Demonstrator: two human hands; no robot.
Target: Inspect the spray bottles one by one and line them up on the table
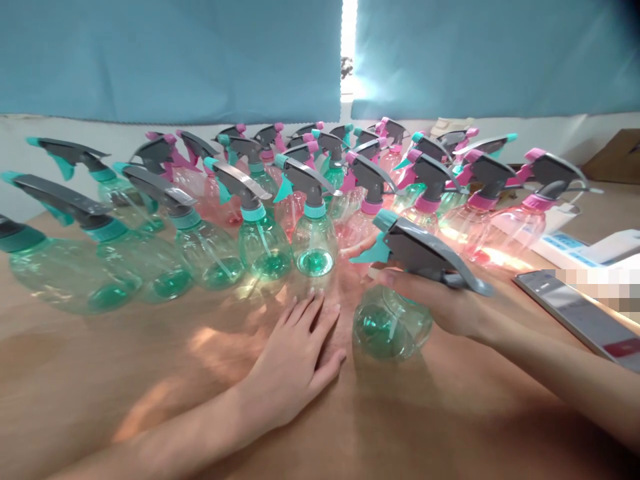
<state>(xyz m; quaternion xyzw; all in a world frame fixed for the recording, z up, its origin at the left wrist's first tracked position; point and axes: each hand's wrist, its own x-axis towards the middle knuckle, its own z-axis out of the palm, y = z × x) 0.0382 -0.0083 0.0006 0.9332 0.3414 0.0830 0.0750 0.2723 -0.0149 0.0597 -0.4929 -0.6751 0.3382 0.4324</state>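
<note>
My right hand (440,300) is closed around the neck of a clear green spray bottle (393,327) with a grey and teal trigger head (425,250); the bottle stands on the wooden table (150,400) near the middle. Just left of that bottle, my left hand (295,360) lies flat on the table, palm down and fingers stretched out, holding nothing. Its fingertips point at another green bottle (314,243) in the front row.
Several green spray bottles (210,247) crowd the left and middle of the table, several pink ones (505,220) the right. A phone (580,313) and white boxes (595,250) lie at the right. Blue curtains (175,60) hang behind, and a cardboard box (615,157) sits far right.
</note>
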